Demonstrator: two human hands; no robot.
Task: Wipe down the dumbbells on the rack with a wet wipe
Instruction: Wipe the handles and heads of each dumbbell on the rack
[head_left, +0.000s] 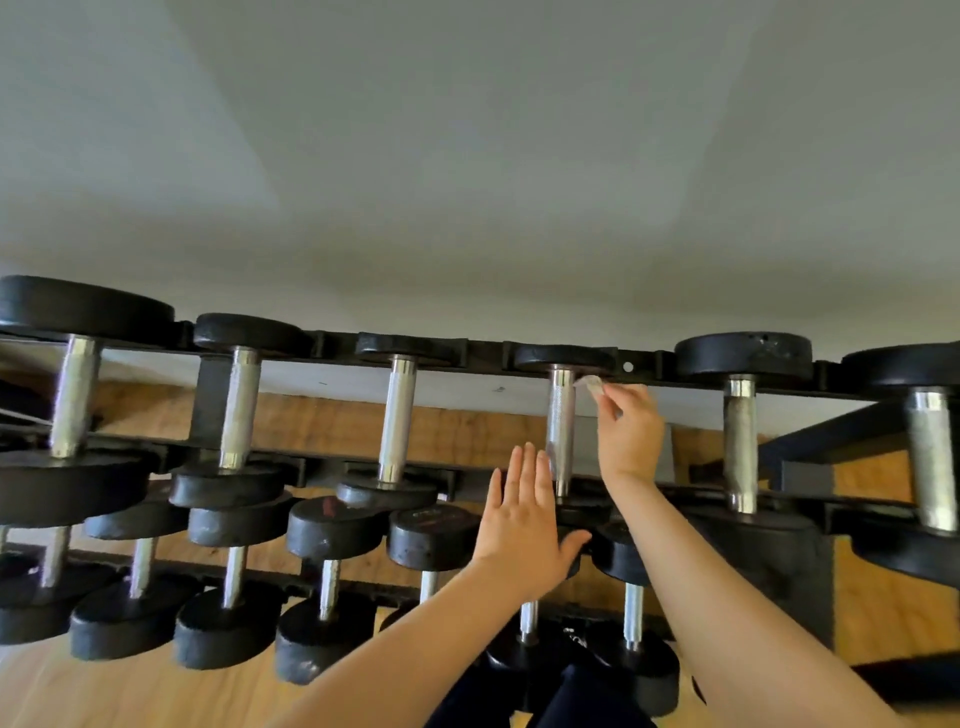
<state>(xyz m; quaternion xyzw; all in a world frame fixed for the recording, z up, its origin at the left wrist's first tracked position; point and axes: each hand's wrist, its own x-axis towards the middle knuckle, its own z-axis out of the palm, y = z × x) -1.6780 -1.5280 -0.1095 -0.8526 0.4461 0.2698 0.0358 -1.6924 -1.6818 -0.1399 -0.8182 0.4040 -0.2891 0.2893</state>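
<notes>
**Wiping the dumbbell bar**

The right hand (629, 431) pinches the wet wipe (592, 385) in its fingers (608, 402), just beside the top of the shiny dumbbell handle (561, 415). The left hand (524, 514) is flat, fingers straight (holding nothing). Best to wrap the wipe around the bar and rub downward slowly.

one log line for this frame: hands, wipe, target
right hand: pinches wipe at far end of dumbbell handle, upper rack | left hand: open, beside handle
</notes>
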